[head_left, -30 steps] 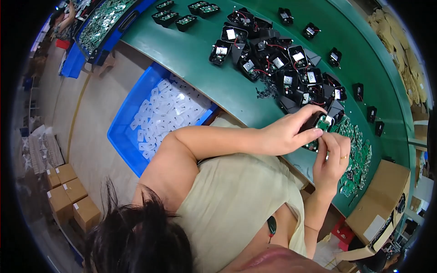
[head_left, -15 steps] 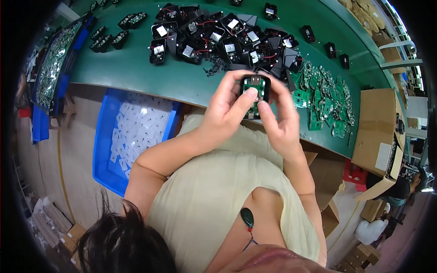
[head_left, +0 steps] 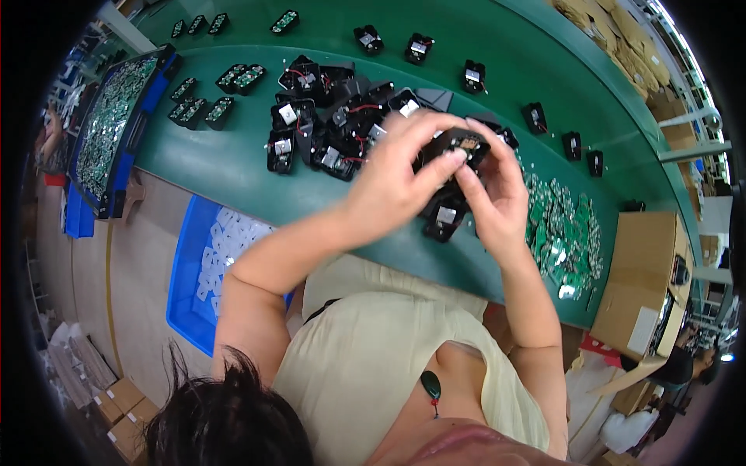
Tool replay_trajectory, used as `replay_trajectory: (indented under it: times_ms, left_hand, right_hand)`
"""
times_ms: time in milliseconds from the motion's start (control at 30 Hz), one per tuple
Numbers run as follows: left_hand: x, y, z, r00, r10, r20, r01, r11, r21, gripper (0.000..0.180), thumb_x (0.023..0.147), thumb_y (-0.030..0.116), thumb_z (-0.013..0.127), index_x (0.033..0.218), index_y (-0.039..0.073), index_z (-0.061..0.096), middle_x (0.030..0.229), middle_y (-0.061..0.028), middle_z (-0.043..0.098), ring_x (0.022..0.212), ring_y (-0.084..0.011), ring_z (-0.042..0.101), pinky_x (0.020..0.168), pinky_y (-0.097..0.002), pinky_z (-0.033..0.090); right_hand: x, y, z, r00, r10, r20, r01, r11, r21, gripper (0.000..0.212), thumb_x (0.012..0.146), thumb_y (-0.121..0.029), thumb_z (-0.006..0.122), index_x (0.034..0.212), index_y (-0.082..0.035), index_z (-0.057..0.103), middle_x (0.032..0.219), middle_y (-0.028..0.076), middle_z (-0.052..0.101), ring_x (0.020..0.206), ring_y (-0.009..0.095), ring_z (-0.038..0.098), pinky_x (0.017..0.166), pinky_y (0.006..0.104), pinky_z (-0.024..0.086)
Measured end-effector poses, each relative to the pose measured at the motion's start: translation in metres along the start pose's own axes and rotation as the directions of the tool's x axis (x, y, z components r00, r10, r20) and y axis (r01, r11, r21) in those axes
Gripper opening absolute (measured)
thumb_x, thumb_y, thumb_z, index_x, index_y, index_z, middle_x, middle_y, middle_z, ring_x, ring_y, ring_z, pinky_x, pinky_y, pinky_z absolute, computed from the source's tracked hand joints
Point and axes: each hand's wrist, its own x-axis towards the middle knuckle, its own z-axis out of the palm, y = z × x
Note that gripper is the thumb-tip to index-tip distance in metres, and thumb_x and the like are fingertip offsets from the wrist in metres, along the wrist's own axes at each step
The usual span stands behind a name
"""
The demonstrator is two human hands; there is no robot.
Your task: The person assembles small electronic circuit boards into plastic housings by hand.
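Observation:
Both hands are raised over the green bench, closed around one black plastic housing (head_left: pixel 468 142) with a circuit board inside. My left hand (head_left: pixel 398 172) grips its left side, the thumb pressing into the open face. On the other side my right hand (head_left: pixel 501 198) wraps the housing, its thumb at the near edge. The housing is tilted, and fingers cover much of its board. Just below the hands lies another black housing (head_left: pixel 444 220) with a silver block in it. Behind my left hand spreads a pile of similar housings (head_left: pixel 330 144) with red wires.
Loose green circuit boards (head_left: pixel 561 233) are heaped at the right, beside a cardboard box (head_left: pixel 641 279). Several housings (head_left: pixel 474 76) stand spaced along the far strip. A blue bin (head_left: pixel 183 289) of white pieces sits below the bench edge; a board-filled tray (head_left: pixel 113 116) stands left.
The view has shifted, so the bench sits lower in the picture. My hands have moved farther over the bench and tilted the housing, hiding more of its green board.

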Motion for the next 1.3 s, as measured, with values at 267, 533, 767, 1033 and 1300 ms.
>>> replay_trajectory:
  times_ms: [267,533,767,1033,1300]
  left_hand:
    - [0.147,-0.148,-0.11,0.781,-0.555,-0.285,0.506,0.831,-0.231,0.025,0.084,0.009,0.053,0.094,-0.014,0.049,0.082,-0.0155,0.06,0.071,-0.0227,0.064,0.064,-0.0285,0.054]
    - [0.19,-0.302,-0.122,0.352,-0.931,-0.098,0.898,0.365,-0.245,0.031,0.085,0.011,0.052,0.101,-0.014,0.045,0.078,-0.0235,0.061,0.062,-0.0326,0.064,0.053,-0.0345,0.057]
    - [0.172,-0.26,-0.137,0.76,-0.524,-0.384,0.625,0.428,0.653,0.055,0.08,0.044,0.057,0.113,0.001,0.044,0.106,-0.0229,0.056,0.094,-0.0342,0.057,0.078,-0.0419,0.047]
    - [0.13,-0.124,-0.08,0.818,-0.575,0.025,0.543,0.785,0.297,0.041,0.085,0.037,0.05,0.1,0.0,0.06,0.096,-0.0192,0.062,0.09,-0.0331,0.059,0.079,-0.0376,0.046]
    - [-0.068,0.124,-0.02,0.405,-0.914,0.032,0.913,0.402,-0.063,0.039,0.091,0.037,0.045,0.104,0.0,0.052,0.08,-0.0153,0.061,0.062,-0.0234,0.062,0.06,-0.0357,0.049]
  right_hand:
    - [0.159,0.073,-0.016,0.997,0.061,0.039,-0.041,0.92,-0.389,0.017,0.082,-0.012,0.058,0.093,0.0,0.059,0.09,0.012,0.061,0.083,0.021,0.059,0.074,0.0305,0.047]
    - [0.263,0.162,0.069,0.923,0.335,0.188,-0.05,0.591,-0.805,0.053,0.078,-0.028,0.063,0.117,0.001,0.042,0.103,0.023,0.055,0.094,0.038,0.056,0.08,0.0427,0.045]
    - [0.267,0.181,0.09,0.921,0.345,0.18,-0.114,0.683,-0.722,0.055,0.074,-0.022,0.067,0.115,0.0,0.039,0.102,0.022,0.055,0.092,0.035,0.058,0.077,0.04,0.047]
    - [0.198,0.083,0.046,0.889,0.267,0.373,-0.222,0.962,-0.16,0.055,0.072,-0.014,0.071,0.117,-0.003,0.04,0.104,0.009,0.054,0.085,0.014,0.052,0.071,0.0272,0.046]
    - [0.013,-0.051,0.008,0.525,0.36,0.771,-0.294,0.927,-0.233,0.012,0.081,-0.004,0.062,0.092,-0.001,0.059,0.082,0.002,0.06,0.074,0.007,0.055,0.064,0.0226,0.046]
